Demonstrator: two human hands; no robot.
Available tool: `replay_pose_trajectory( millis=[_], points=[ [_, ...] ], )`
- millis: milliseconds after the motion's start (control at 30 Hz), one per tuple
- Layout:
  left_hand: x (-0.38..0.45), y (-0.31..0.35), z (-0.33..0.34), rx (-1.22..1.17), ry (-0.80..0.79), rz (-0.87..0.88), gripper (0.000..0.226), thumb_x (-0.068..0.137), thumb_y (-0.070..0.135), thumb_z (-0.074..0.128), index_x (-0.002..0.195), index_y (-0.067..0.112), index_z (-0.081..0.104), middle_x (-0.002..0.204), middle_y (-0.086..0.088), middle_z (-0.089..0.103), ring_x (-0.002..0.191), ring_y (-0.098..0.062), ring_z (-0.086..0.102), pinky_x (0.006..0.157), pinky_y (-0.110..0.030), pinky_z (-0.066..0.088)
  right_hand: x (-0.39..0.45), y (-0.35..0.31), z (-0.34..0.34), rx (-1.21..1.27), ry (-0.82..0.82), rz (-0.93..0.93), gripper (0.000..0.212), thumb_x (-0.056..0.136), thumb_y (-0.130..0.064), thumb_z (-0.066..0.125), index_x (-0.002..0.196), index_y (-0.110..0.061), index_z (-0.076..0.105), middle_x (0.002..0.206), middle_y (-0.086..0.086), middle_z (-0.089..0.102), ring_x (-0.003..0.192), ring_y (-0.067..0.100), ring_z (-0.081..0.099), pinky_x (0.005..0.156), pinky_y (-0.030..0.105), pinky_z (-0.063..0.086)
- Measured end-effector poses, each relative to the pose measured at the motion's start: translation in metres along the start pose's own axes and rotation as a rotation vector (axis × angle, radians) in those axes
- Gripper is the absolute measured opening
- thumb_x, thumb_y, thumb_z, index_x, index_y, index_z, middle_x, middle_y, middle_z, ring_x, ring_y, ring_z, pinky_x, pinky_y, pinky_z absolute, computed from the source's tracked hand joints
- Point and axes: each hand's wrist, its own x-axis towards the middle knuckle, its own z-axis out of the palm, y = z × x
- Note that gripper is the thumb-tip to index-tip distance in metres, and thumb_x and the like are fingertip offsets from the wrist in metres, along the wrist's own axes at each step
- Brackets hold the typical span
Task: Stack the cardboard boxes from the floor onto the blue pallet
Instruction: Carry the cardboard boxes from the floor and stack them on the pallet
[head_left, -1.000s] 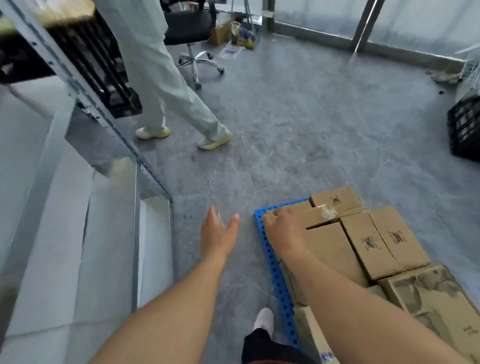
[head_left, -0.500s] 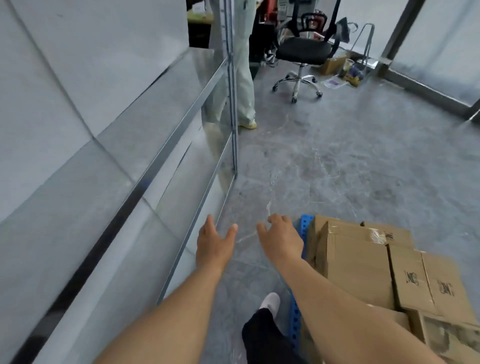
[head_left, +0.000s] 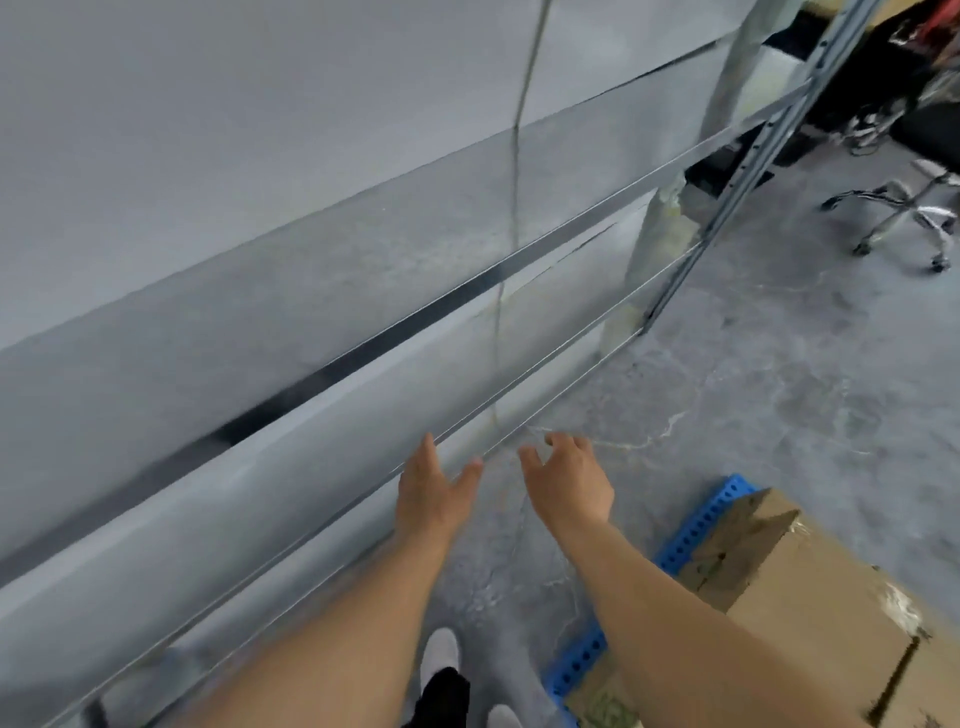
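Note:
The blue pallet (head_left: 698, 530) shows as a perforated edge at the lower right, with brown cardboard boxes (head_left: 810, 613) stacked on it. My left hand (head_left: 428, 488) is held out over the floor with straight fingers, holding nothing. My right hand (head_left: 569, 480) reaches forward beside it with loosely spread fingers, also empty, left of the pallet corner and apart from the boxes. No box on the floor is in view.
A grey panel wall with metal rails (head_left: 363, 291) fills the left and runs close beside my arms. An office chair base (head_left: 904, 218) stands at the far right on the grey floor (head_left: 753, 395). My shoes (head_left: 441, 654) show at the bottom.
The view has swung left toward the panel wall. My right hand has come off the box on the pallet and both hands now hang free over the floor. The other person has left the view.

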Motion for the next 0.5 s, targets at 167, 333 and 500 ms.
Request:
replay_pose_trajectory(
  millis=[167, 333, 500],
  points=[
    [-0.034, -0.042, -0.020, -0.038, 0.164, -0.149, 0.077, 0.089, 0.048, 0.051, 0.149, 0.016, 0.014, 0.154, -0.009, 0.021, 0.140, -0.024, 0.022, 0.110, -0.036, 0.022, -0.030, -0.021, 0.022, -0.026, -0.094, -0.186, 0.044, 0.091, -0.047, 0.041, 0.124, -0.020, 0.050, 0.130, 0.001, 0.046, 0.110, 0.025, 0.054, 0.082, 0.036, 0.041],
    [-0.078, -0.079, -0.029, -0.148, 0.300, -0.286, 0.079, 0.088, 0.049, 0.051, 0.149, 0.017, 0.011, 0.155, -0.008, 0.018, 0.142, -0.021, 0.018, 0.112, -0.036, 0.020, -0.061, -0.030, 0.040, -0.100, -0.176, -0.394, 0.046, 0.091, -0.049, 0.040, 0.126, -0.020, 0.048, 0.129, 0.001, 0.045, 0.109, 0.026, 0.055, 0.081, 0.035, 0.041],
    [-0.126, -0.124, -0.057, -0.188, 0.479, -0.422, 0.078, 0.090, 0.049, 0.048, 0.149, 0.020, 0.007, 0.156, -0.005, 0.013, 0.143, -0.021, 0.015, 0.112, -0.039, 0.019, -0.110, -0.054, 0.069, -0.129, -0.306, -0.584, 0.047, 0.092, -0.049, 0.039, 0.126, -0.017, 0.048, 0.127, 0.002, 0.045, 0.105, 0.026, 0.056, 0.079, 0.036, 0.043]
  ],
)
